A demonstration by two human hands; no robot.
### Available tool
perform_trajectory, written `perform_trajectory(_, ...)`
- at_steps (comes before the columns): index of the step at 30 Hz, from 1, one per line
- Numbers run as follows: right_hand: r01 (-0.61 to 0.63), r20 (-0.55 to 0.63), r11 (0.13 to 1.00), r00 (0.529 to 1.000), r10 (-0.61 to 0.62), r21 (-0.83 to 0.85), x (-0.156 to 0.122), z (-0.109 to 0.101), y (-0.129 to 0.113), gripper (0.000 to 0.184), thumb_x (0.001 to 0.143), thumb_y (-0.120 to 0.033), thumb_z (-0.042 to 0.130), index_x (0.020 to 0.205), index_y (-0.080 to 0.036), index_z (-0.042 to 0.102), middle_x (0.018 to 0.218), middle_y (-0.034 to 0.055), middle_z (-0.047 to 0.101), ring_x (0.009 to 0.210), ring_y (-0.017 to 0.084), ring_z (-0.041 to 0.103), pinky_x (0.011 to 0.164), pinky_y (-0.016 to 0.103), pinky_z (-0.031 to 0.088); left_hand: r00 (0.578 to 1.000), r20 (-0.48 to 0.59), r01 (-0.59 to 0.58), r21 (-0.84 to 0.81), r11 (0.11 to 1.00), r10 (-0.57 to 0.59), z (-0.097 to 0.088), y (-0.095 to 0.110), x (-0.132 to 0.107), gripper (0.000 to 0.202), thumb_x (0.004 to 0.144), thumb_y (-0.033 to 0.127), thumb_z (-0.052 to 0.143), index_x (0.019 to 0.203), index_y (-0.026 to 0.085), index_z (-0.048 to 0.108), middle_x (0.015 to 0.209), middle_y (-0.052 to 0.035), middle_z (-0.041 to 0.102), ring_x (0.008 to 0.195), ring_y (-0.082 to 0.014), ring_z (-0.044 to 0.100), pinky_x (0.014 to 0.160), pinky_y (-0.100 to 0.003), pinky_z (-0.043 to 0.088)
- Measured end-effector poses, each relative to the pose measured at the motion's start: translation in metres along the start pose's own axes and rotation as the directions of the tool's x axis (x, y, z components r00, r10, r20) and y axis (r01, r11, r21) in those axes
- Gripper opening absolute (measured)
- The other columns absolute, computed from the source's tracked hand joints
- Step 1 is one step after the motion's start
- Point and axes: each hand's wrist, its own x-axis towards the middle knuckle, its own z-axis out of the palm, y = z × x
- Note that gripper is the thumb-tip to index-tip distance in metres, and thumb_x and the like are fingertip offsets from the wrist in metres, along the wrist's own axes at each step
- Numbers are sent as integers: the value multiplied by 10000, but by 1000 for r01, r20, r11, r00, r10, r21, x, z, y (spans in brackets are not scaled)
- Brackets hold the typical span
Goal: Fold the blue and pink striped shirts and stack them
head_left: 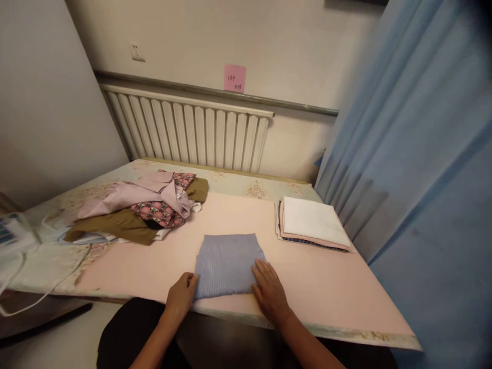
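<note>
A folded blue-grey ribbed cloth (227,264) lies on the pink mat (315,279) near the table's front edge. My left hand (181,297) is curled at the cloth's near left corner, fingers closed on its edge. My right hand (269,292) rests flat on the near right corner, fingers stretched out and pressing the fabric down.
A loose heap of clothes (142,207), lilac, floral and olive, sits at the back left. A neat stack of folded cloths (313,223) with a white one on top lies at the right. A blue curtain (415,169) hangs right; a radiator (192,130) stands behind; an iron (13,233) and cord at far left.
</note>
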Motion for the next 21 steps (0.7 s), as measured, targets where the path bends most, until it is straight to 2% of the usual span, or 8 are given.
perform_trajectory(2,-7,78,1000,997,8,-11,1,2,-1,512,905,-209,487,1410,-162,417,1471,122,409,1397,271,303,1119,529,322,990,112,104,-122,987,-90,1,-1,-7,327,870,467,415,985,189,544,827,-50,668,677,-201,681,610,-308,521)
perform_trajectory(5,-38,158,999,987,42,-30,3,6,0,521,900,-206,507,1411,-153,419,1486,120,385,1401,283,290,1125,523,314,960,241,200,-217,956,-146,5,0,-14,233,875,336,435,1053,190,472,646,30,593,507,-155,622,477,-254,474)
perform_trajectory(8,-48,200,998,978,56,-46,5,6,0,537,895,-187,510,1420,-145,407,1498,116,364,1407,285,276,1134,513,298,955,249,219,-222,950,-162,7,0,-17,197,863,207,424,1054,190,465,528,81,504,429,-115,543,424,-203,401)
perform_trajectory(13,-41,228,998,972,52,-53,5,5,1,535,902,-207,514,1425,-164,405,1501,101,360,1411,280,268,1136,513,287,970,188,199,-242,950,-156,7,-9,-14,216,853,220,440,1061,188,491,549,85,496,417,-101,521,427,-206,384)
perform_trajectory(15,-39,226,998,973,50,-53,5,5,2,540,904,-217,514,1430,-172,397,1502,97,359,1411,276,267,1133,513,292,978,158,156,-146,977,-133,4,-12,-14,217,854,230,441,1056,190,508,611,62,548,461,-111,556,486,-230,431)
perform_trajectory(18,-41,215,998,975,51,-53,4,5,2,546,904,-216,511,1435,-178,389,1504,95,355,1411,275,269,1131,511,296,999,53,-12,137,991,5,-3,-6,-21,234,852,239,466,1071,197,535,819,-11,648,733,-162,650,703,-279,490)
perform_trajectory(20,-43,213,998,976,53,-52,5,4,1,542,902,-212,512,1430,-176,397,1501,96,362,1408,276,276,1129,512,299,986,-53,-128,363,923,158,-6,7,-27,274,867,237,451,1121,182,539,967,-73,659,952,-216,627,840,-337,469)
perform_trajectory(21,-45,211,998,976,55,-51,5,4,1,540,900,-210,514,1427,-173,402,1497,97,368,1406,276,280,1127,513,301,965,-95,-174,460,871,243,-5,17,-30,300,881,234,424,1149,164,537,1020,-105,650,1015,-241,601,878,-370,454)
